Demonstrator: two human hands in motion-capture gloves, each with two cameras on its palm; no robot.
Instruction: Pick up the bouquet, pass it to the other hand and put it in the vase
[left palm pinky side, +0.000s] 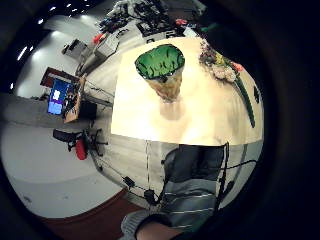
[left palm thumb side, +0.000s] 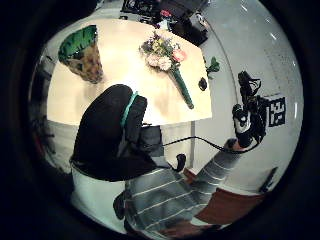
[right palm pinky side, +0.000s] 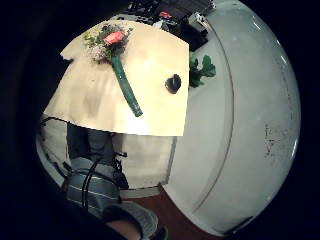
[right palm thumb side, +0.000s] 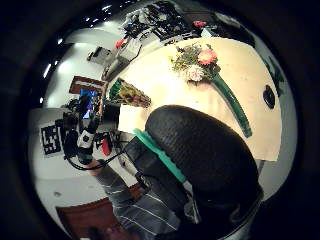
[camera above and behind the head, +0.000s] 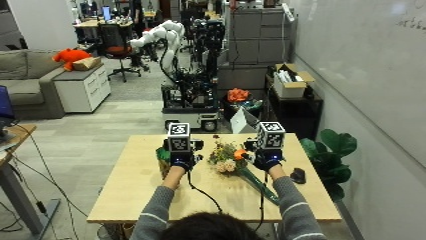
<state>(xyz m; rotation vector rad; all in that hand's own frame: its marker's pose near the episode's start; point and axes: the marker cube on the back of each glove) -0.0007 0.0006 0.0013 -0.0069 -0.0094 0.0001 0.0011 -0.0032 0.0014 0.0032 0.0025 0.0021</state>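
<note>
From above and behind, the person holds both gloved hands up over the wooden table (camera above and behind the head: 126, 185), the left hand (camera above and behind the head: 180, 161) over the vase (camera above and behind the head: 163, 160) and the right hand (camera above and behind the head: 267, 160) just past the bouquet (camera above and behind the head: 233, 165), which lies flat on the table between them; I cannot tell how either hand's fingers are set. The left palm's little-finger view looks down on the green-mouthed vase (left palm pinky side: 162, 70) standing upright, the bouquet (left palm pinky side: 225, 75) well apart from it. Its thumb-side view shows the bouquet (left palm thumb side: 167, 62) untouched. The right palm's views show the bouquet (right palm pinky side: 117, 65) lying near a small dark object (right palm pinky side: 173, 83).
</note>
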